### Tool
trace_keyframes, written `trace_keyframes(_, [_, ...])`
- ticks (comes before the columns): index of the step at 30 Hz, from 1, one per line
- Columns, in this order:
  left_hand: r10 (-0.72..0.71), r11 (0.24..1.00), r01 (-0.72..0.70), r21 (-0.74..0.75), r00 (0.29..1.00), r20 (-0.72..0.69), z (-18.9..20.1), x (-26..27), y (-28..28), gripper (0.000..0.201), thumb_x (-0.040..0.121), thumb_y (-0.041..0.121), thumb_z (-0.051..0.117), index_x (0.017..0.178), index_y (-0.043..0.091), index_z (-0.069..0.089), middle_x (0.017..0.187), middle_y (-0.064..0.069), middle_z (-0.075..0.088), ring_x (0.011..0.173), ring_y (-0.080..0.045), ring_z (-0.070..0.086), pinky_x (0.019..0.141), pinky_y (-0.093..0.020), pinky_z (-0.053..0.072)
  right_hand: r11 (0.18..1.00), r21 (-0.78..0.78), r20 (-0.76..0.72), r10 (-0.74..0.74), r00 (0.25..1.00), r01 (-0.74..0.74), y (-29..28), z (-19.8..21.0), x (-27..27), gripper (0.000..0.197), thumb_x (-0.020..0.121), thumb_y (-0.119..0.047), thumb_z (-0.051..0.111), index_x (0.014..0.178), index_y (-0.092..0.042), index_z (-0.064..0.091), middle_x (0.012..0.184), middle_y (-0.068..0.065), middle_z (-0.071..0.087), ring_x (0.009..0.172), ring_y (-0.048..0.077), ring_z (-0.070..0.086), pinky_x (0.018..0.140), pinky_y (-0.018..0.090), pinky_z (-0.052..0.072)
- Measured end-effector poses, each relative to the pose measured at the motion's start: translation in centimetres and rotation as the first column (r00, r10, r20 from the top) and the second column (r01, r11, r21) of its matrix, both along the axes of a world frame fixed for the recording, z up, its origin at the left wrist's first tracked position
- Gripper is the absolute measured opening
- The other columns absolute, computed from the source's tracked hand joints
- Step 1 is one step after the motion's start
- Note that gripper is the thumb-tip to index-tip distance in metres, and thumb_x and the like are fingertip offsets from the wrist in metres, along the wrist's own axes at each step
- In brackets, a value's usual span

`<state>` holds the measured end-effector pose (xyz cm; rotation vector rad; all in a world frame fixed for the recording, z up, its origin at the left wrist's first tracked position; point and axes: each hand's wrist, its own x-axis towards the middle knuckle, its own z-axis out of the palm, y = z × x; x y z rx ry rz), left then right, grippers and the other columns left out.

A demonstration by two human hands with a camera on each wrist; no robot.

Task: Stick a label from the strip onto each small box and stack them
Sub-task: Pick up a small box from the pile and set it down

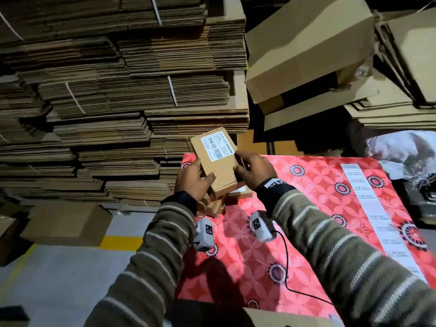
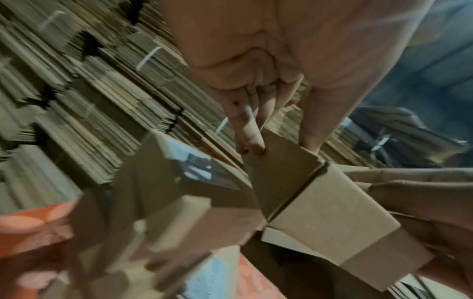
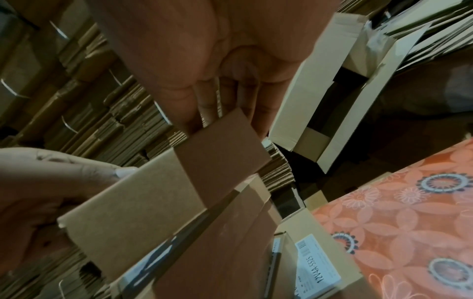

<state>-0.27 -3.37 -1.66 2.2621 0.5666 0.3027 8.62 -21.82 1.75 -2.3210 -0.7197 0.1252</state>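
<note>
Two hands are in view, the left hand [image 1: 191, 179] and the right hand [image 1: 256, 169], and both are on one small box [image 1: 218, 161] that carries one white label [image 1: 217, 145]. Under it lies a stack of small boxes [image 1: 213, 204]; at least two show there, but the exact number cannot be told. One label strip [image 1: 375, 218] lies on the one red flowered table [image 1: 306, 208]. Two wrist cameras show, one on each forearm.
</note>
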Motion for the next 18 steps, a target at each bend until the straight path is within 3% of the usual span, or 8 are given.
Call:
trace_keyframes(4, [-0.11,0.993,0.112,-0.032,0.991,0.075,0.8,0.8,-4.5,0.051,0.077,0.037,0.07,0.125,0.03,0.057,0.114,0.011,0.072,0.101,-0.01,0.068,0.092,-0.033,0.055,0.993,0.08,-0.013,-0.089,0.996,0.09,-5.2,-0.3,0.2,0.046,0.087,-0.024,0.067,0.133,-0.023,0.06,0.126,0.006,0.067,0.113,0.029,0.063,0.092,0.04,0.052])
trace_keyframes(6, [-0.149,0.987,0.153,-0.051,0.986,0.075,0.2,1.5,-6.9,0.056,0.074,0.043,0.069,0.127,0.032,0.056,0.115,0.01,0.071,0.102,-0.01,0.068,0.092,-0.035,0.055,0.987,0.091,-0.04,-0.13,0.991,0.133,-8.0,-1.0,0.2,0.049,0.087,-0.025,0.067,0.135,-0.021,0.058,0.13,0.005,0.065,0.116,0.027,0.061,0.097,0.04,0.05])
trace_keyframes(10, [-0.245,0.966,0.248,-0.076,0.969,0.039,-2.8,2.6,-12.7,0.067,0.069,0.054,0.065,0.132,0.037,0.048,0.128,0.01,0.064,0.112,-0.01,0.064,0.098,-0.037,0.053,0.975,0.075,-0.07,-0.205,0.976,0.21,-14.4,-3.1,-0.6,0.05,0.088,-0.024,0.068,0.136,-0.022,0.058,0.13,0.005,0.065,0.115,0.027,0.061,0.095,0.041,0.051])
trace_keyframes(13, [-0.303,0.943,0.299,-0.146,0.953,-0.002,-5.3,2.1,-16.2,0.062,0.072,0.049,0.066,0.13,0.033,0.051,0.119,0.012,0.069,0.105,-0.01,0.067,0.091,-0.037,0.056,0.965,0.056,-0.117,-0.248,0.962,0.255,-18.0,-5.5,-1.6,0.051,0.085,-0.028,0.069,0.135,-0.025,0.058,0.129,0.004,0.065,0.115,0.027,0.062,0.093,0.041,0.051])
trace_keyframes(18, [-0.332,0.916,0.305,-0.261,0.941,-0.068,-10.4,0.1,-21.6,0.071,0.068,0.046,0.067,0.135,0.028,0.052,0.117,0.006,0.071,0.102,-0.013,0.068,0.091,-0.036,0.055,0.969,-0.044,-0.211,-0.246,0.946,0.242,-22.8,-10.9,-3.8,0.063,0.073,-0.039,0.058,0.133,-0.022,0.061,0.124,0.009,0.068,0.109,0.031,0.064,0.086,0.036,0.05])
